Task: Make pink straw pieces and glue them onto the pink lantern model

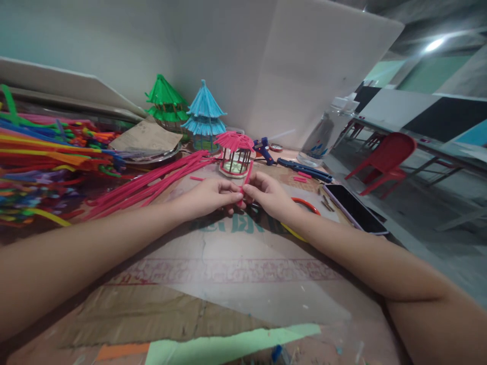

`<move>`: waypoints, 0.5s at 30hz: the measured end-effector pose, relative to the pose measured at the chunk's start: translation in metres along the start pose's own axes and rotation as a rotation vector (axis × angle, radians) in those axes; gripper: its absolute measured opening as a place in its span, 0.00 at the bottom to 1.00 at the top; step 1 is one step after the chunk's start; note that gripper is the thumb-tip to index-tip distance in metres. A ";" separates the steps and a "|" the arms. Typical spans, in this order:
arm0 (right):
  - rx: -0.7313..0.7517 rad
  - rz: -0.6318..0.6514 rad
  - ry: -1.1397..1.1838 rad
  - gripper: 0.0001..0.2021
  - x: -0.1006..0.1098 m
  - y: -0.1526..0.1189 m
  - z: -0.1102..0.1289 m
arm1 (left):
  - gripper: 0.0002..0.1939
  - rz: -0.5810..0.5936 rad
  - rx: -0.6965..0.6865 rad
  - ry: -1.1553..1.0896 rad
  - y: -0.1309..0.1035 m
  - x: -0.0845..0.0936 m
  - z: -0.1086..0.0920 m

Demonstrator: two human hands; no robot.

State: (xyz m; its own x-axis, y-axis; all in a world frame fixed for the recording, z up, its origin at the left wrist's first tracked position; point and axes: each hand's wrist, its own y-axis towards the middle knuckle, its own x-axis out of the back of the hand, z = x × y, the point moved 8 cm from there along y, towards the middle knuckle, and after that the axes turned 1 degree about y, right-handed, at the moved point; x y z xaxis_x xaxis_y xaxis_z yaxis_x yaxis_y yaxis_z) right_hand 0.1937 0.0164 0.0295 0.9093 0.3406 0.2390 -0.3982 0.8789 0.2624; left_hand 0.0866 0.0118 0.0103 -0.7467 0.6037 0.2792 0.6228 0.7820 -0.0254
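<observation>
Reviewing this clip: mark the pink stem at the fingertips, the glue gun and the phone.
Pink stem (248,174): head view, on the length rising above the fingertips.
Glue gun (263,147): head view, on its dark blue body.
Phone (355,208): head view, on its dark screen.

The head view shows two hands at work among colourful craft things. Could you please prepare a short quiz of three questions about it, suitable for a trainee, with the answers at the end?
1. True or false: the left hand and the right hand meet at a pink strip.
2. Where does the phone lie in the picture? (a) left of the left hand (b) between the hands (c) right of the right hand
3. Fill in the colour: just right of the green-roofed model stands a second two-tiered model with a ____ roof.

Key: 1. True 2. c 3. blue
</observation>
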 end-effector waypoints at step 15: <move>-0.020 0.017 -0.003 0.07 -0.002 -0.001 0.000 | 0.15 -0.006 0.037 -0.067 0.000 -0.002 0.001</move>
State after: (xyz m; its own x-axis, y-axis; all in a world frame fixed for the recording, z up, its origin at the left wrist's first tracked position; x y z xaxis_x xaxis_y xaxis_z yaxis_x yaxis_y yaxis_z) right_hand 0.1918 0.0151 0.0289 0.9022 0.3543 0.2460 -0.4108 0.8796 0.2398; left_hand 0.0874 0.0107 0.0089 -0.7653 0.6067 0.2148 0.6099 0.7903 -0.0593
